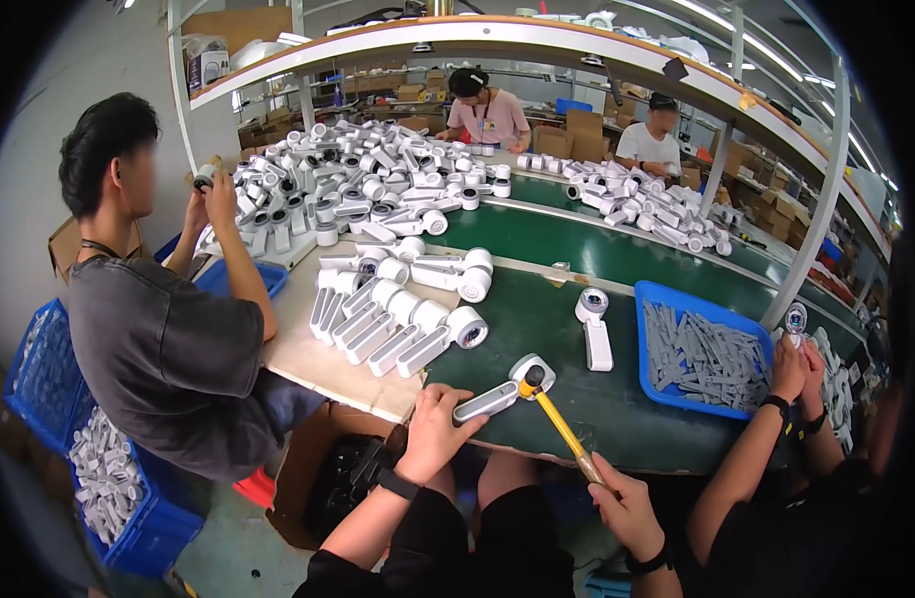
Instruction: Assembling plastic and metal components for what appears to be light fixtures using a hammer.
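Note:
My left hand (438,436) grips the handle of a white handheld device with a round head (489,401), a long grey panel along its handle. It lies at the near edge of the green tabletop. My right hand (629,506) is closed round the end of a hammer with a yellow handle (565,431). The small dark hammer head rests on or just over the device's round head; I cannot tell whether they touch. Beyond my left hand, several similar white devices (393,324) lie in rows on a pale board. One more white device (597,337) lies alone on the green surface.
A blue tray (649,391) of grey strips stands to the right, beside a co-worker's hands (796,371). Another person (168,299) sits at the left. Large heaps of white devices (358,179) lie farther back. An overhead shelf (477,32) spans the bench.

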### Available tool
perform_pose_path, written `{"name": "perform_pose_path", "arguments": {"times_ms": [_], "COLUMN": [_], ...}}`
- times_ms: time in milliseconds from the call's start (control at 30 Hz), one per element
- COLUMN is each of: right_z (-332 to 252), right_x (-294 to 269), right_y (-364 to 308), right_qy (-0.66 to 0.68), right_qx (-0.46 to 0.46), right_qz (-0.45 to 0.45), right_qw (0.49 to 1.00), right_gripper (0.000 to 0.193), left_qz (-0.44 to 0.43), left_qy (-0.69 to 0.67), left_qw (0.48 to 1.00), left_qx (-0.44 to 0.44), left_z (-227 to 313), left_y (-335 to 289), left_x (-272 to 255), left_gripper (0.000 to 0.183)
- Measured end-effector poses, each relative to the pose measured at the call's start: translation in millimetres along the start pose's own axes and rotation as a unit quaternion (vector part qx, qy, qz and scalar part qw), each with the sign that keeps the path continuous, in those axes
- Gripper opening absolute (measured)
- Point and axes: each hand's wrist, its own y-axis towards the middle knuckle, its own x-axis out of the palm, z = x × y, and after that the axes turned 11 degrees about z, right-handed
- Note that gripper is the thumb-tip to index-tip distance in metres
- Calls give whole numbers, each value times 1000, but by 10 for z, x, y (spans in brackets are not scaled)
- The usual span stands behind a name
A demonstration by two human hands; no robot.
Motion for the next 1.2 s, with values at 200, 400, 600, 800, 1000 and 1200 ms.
{"name": "perform_pose_path", "arguments": {"times_ms": [200, 400, 600, 800, 1000, 1200], "right_z": [-270, -231, -136, -255, -294, -122], "right_x": [140, 175, 271, 366, 375, 267], "right_y": [87, 116, 127, 64, 21, 97], "right_qy": [-93, -160, -109, -88, -132, -88], "right_qx": [-194, -146, -161, -203, -164, -199], "right_qz": [35, -15, -4, -31, -75, -23], "right_qw": [976, 976, 981, 975, 975, 976], "right_gripper": [50, 48, 46, 49, 49, 47], "left_qz": [-83, -68, -56, -67, -94, -75], "left_qy": [-129, -134, -130, -121, -96, -115], "left_qw": [979, 979, 981, 982, 978, 982], "left_qx": [-131, -134, -131, -131, -156, -129], "left_z": [-93, -86, -66, -96, -141, -90], "left_y": [27, 18, 17, -8, -32, -30], "left_x": [91, 114, 122, 139, 140, 121], "left_gripper": [25, 23, 23, 28, 27, 26]}}
